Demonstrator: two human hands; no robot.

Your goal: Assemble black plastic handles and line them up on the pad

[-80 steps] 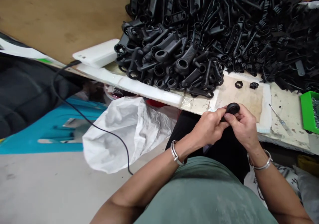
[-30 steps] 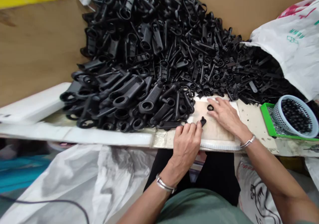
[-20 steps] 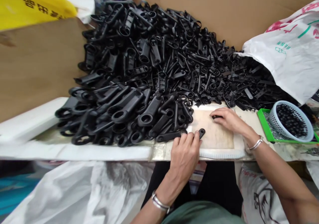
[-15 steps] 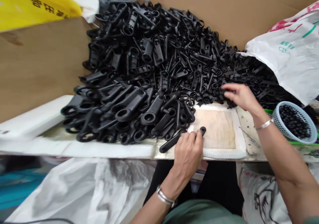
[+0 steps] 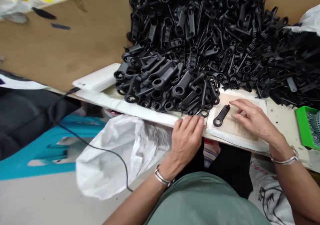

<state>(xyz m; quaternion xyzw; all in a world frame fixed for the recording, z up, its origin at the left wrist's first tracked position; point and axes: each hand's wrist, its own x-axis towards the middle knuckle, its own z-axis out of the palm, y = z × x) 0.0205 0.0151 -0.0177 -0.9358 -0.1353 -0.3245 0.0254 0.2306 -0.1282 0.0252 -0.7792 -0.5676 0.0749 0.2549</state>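
Note:
A slim black plastic lever (image 5: pixel 221 115) with a ring at its near end lies on the beige pad (image 5: pixel 238 130) between my hands. My right hand (image 5: pixel 252 120) rests flat on the pad just right of the lever, fingers stretched out and holding nothing. My left hand (image 5: pixel 188 136) sits at the table's front edge with its fingers laid out, the tips close to a small black ring (image 5: pixel 204 112) at the foot of the pile. A big heap of black plastic handles and levers (image 5: pixel 195 48) fills the table behind the pad.
A green tray (image 5: pixel 305 126) stands at the far right edge. A white foam block (image 5: pixel 96 79) lies left of the heap, against a brown cardboard wall (image 5: pixel 65 44). Below the table hang a white sack (image 5: pixel 117 151) and a black cable (image 5: pixel 87 141).
My right hand came back from the heap to the pad. The lever that my left fingers touched now lies free on the pad. The view has swung to the left.

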